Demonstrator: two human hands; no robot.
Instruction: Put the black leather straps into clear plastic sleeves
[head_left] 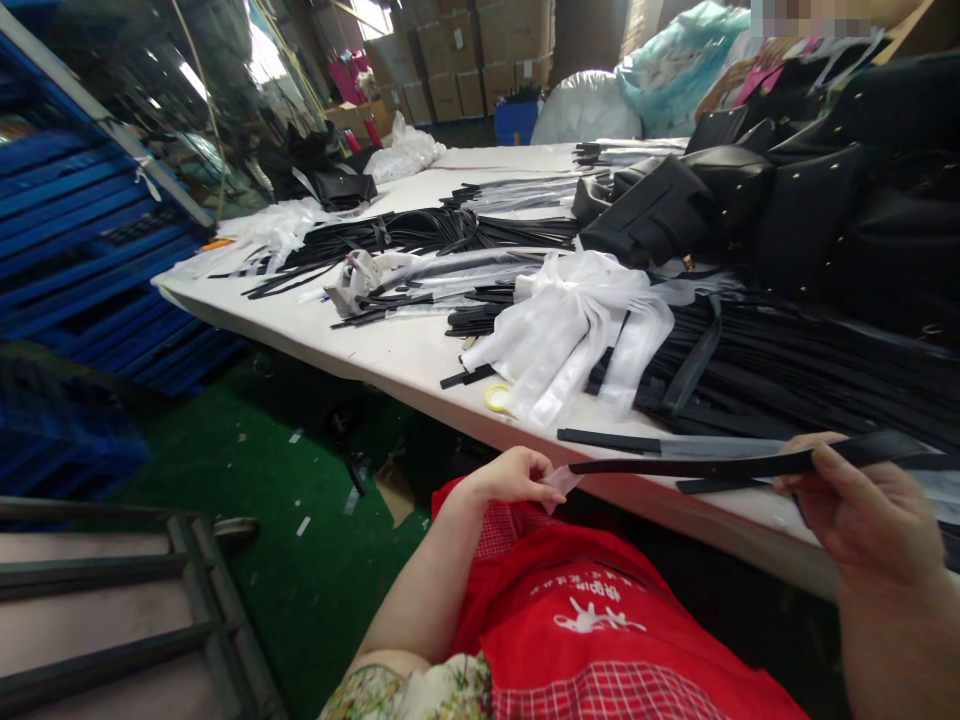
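A long black strap (697, 466) stretches between my two hands along the table's near edge. My left hand (517, 477) is closed in a pinch on a small piece of translucent plastic film (562, 482) at the strap's left end. My right hand (870, 500) grips the strap farther right, thumb on top and fingers underneath. Just beyond lies another strap with a black end (609, 441) and a translucent sleeve. A bunch of white translucent plastic sleeves (570, 320) sits on the table, over a thick pile of black straps (817, 370).
Black bags (810, 200) are heaped at the table's right, near another person's hand (720, 92). A yellow ring (497, 398) and a tape dispenser (356, 283) lie on the white table (360, 350). Blue pallets (75, 230) are stacked left, with a metal-framed rack (112, 600) below.
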